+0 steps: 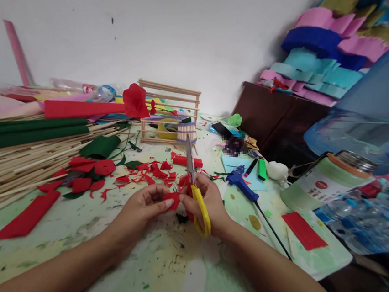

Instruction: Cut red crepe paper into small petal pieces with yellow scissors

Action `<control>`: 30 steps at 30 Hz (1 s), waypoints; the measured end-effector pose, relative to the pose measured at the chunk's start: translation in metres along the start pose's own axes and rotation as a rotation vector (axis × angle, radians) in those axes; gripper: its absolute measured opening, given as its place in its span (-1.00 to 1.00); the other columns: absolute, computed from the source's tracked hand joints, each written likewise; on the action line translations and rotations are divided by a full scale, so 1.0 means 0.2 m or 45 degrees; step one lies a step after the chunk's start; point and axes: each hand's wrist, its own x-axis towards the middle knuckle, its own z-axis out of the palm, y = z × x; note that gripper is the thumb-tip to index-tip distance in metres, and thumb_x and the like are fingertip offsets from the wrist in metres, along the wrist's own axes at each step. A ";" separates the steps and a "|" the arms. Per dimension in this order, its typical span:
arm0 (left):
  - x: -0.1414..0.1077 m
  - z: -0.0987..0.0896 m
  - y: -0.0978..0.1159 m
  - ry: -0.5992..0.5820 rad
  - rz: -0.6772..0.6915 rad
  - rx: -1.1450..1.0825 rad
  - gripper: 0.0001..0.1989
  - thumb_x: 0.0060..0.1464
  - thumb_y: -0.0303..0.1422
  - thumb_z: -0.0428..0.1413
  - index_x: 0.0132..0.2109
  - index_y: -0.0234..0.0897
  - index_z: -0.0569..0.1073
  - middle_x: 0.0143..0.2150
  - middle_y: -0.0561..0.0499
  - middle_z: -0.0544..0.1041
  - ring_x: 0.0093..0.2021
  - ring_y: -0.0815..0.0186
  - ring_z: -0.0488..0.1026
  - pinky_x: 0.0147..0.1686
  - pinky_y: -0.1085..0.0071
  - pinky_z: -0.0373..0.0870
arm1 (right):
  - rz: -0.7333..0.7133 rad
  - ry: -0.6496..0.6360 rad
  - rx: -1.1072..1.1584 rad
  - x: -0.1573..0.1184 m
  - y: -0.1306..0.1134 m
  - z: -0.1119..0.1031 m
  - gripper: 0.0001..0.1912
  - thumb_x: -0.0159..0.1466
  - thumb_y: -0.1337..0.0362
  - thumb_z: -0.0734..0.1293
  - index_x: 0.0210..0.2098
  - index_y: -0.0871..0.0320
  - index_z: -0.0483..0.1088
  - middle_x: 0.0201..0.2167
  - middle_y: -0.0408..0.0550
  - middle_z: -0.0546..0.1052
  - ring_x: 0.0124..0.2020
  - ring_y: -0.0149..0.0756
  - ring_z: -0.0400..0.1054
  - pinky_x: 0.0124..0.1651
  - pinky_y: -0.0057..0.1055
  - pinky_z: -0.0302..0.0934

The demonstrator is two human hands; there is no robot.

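My left hand (148, 205) pinches a small piece of red paper (172, 200) between thumb and fingers, low over the table's middle. The fingers of my right hand (208, 202) meet the same piece from the other side. Yellow-handled scissors (201, 209) also rest in my right hand, blades pointing up and away from me. More red paper shows behind the right fingers, partly hidden. Just beyond both hands lie red scraps (152, 169) and a folded red strip (187, 160).
Bamboo sticks (17, 165) and green paper rolls (28, 132) lie left. Behind stands a wooden rack (170, 91) beside a red paper flower (135, 100). To the right are a blue glue gun (242, 183) with a cord, a green jar (322, 182) and a red paper piece (304, 231).
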 end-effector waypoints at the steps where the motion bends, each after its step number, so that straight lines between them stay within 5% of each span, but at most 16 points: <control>1: 0.00 0.00 0.00 -0.014 -0.009 0.022 -0.83 -0.09 -0.37 0.26 -0.30 -0.25 0.45 -0.37 0.10 0.49 -0.35 0.41 0.39 -0.33 0.48 0.29 | 0.003 0.024 -0.002 0.00 0.00 0.00 -0.70 -0.06 0.32 0.37 -0.32 0.12 0.27 -0.57 -0.28 0.36 -0.61 -0.49 0.19 -0.54 -0.54 0.09; 7: 0.00 -0.01 -0.02 -0.151 -0.087 0.103 -0.82 -0.11 -0.35 0.27 -0.30 -0.27 0.49 -0.34 0.04 0.54 -0.33 0.35 0.43 -0.29 0.43 0.29 | -0.023 0.065 -0.072 0.00 0.00 -0.01 -0.76 -0.04 0.31 0.35 -0.36 0.13 0.27 -0.56 -0.26 0.37 -0.61 -0.50 0.18 -0.56 -0.54 0.10; 20: 0.02 -0.01 -0.02 -0.137 -0.084 -0.036 -0.91 -0.13 -0.39 0.27 -0.46 -0.32 0.52 -0.49 0.01 0.53 -0.47 0.35 0.42 -0.45 0.50 0.29 | -0.107 -0.081 -0.252 0.00 0.00 -0.01 -0.78 -0.03 0.32 0.35 -0.36 0.13 0.29 -0.53 -0.22 0.39 -0.52 -0.42 0.26 -0.43 -0.49 0.18; 24: 0.04 -0.03 -0.02 -0.017 -0.082 -0.201 -0.93 -0.11 -0.40 0.27 -0.43 -0.31 0.54 -0.48 0.02 0.53 -0.49 0.40 0.43 -0.48 0.53 0.33 | -0.175 0.002 -0.433 0.01 0.01 -0.03 -0.79 0.00 0.29 0.39 -0.35 0.14 0.34 -0.53 -0.23 0.36 -0.51 -0.43 0.21 -0.44 -0.52 0.13; 30: 0.09 -0.05 0.04 0.302 0.023 -0.611 -0.82 -0.10 -0.69 0.19 -0.41 -0.34 0.48 -0.44 0.02 0.53 -0.48 0.47 0.47 -0.42 0.61 0.46 | -0.242 0.035 -1.134 0.00 -0.02 -0.07 -0.69 0.05 0.25 0.37 -0.18 0.10 0.41 -0.54 -0.23 0.37 -0.54 -0.41 0.16 -0.47 -0.50 0.02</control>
